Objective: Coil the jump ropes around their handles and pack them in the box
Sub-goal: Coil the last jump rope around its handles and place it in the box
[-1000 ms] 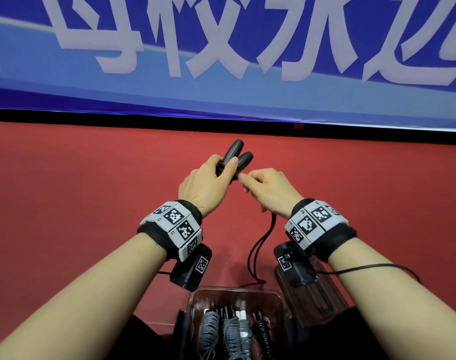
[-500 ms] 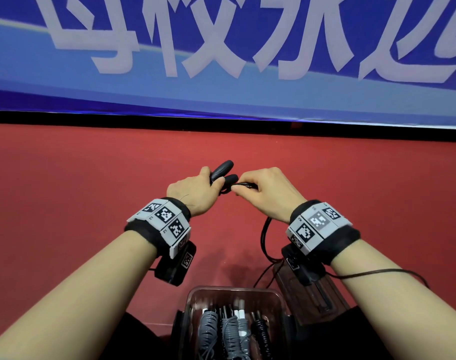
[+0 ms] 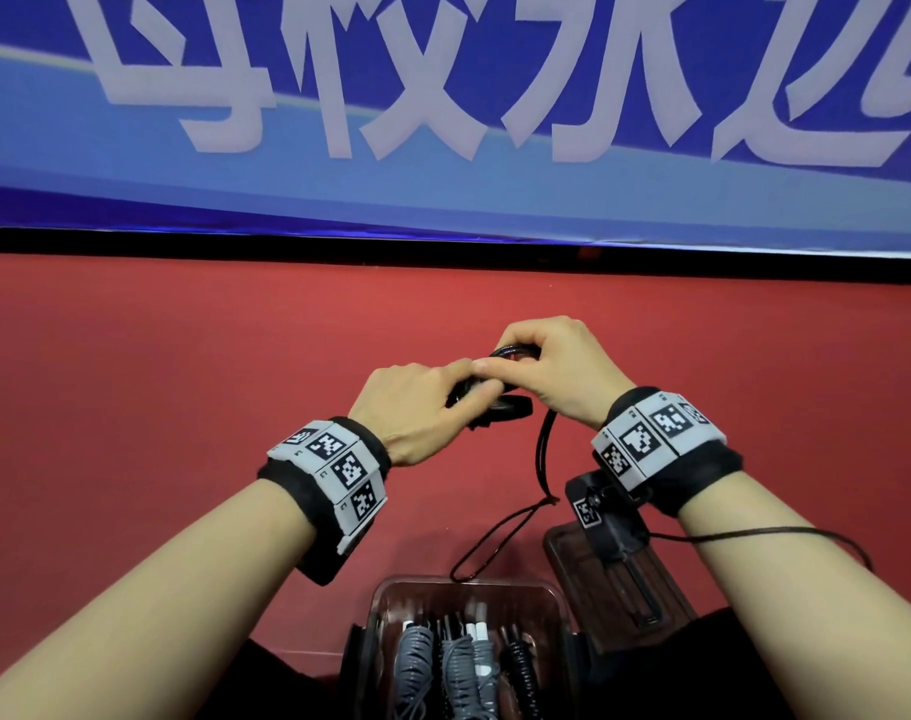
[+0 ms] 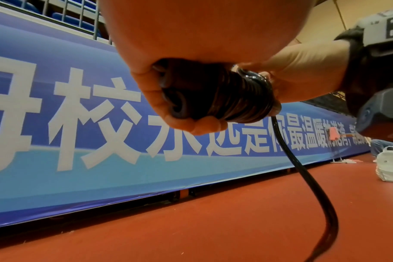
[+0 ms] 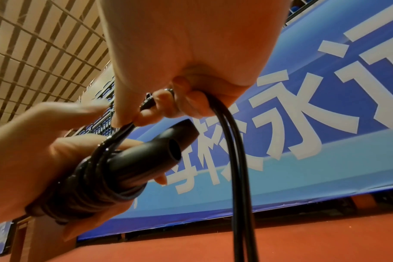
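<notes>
The left hand [image 3: 417,407] is curling its fingers round the pair of black cylindrical plastic handles [image 5: 146,156], which are lying side by side above the red sports floor [image 3: 131,407]; glossy turns of the thin black jump rope cord [image 4: 240,95] are already sitting tight around the handles' middle, and the handles' open ends are sticking out past the coil; the right hand [image 3: 557,376] is pinching the cord between thumb and fingertips just above the handles, with the loose remainder hanging down in a doubled strand; that slack is trailing to the floor and looping beside the clear plastic box [image 3: 386,605], which is sitting near the person's lap and holding grey and black coiled ropes [image 3: 458,667] standing side by side; a blue banner with large white characters [image 3: 443,96] is running along the far edge of the floor.
</notes>
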Available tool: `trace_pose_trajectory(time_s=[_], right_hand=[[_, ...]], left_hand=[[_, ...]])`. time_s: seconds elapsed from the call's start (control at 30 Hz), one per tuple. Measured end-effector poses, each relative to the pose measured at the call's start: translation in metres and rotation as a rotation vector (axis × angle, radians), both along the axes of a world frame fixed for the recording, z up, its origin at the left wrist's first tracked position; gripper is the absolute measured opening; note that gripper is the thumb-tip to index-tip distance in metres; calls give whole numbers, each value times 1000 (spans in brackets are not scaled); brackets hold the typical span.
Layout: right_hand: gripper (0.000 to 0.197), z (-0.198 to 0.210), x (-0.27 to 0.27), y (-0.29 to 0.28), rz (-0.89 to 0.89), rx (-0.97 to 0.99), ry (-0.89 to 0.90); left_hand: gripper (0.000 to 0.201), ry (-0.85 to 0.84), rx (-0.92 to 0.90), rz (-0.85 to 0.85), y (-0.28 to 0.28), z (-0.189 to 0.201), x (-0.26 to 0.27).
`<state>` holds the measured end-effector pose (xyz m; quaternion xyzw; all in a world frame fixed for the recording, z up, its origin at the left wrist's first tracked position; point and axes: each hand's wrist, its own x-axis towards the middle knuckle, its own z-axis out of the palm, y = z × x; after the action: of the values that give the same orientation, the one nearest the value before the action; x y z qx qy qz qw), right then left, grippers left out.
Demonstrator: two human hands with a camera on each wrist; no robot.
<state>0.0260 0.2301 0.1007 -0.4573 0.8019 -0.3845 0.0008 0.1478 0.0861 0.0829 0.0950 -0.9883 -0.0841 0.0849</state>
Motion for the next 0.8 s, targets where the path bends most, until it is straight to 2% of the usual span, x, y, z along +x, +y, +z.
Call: trace_pose_trajectory(time_s=[0.13,0.2,0.27,0.33,0.5,0.53,0.67,0.8], right_hand=[[40,0,-1,2,-62,163,48],[46,0,-4,3,-72,231,-10],[46,1,-8,5,-28,228,-172],[37,3,-10,7,15,174,-358],[21,-8,-18,7,63,-78,-893],[17,-11,-16,5,49,-95,-914],[18,-16,-5,-4,-29,-64,-818],[22,-19,8,-13,-67,7,-723]], left_hand=[[66,-84,-59,-68,6,1,3],[60,-98,-38,-108,4,3,5],[54,-90,1,-138,3,5,6],[49,-67,34,-176,2,5,7],[48,20,262,-231,3,4,4],[49,42,318,-231,4,5,3],[51,121,484,-188,3,5,0],[48,185,560,-154,-2,1,-3]])
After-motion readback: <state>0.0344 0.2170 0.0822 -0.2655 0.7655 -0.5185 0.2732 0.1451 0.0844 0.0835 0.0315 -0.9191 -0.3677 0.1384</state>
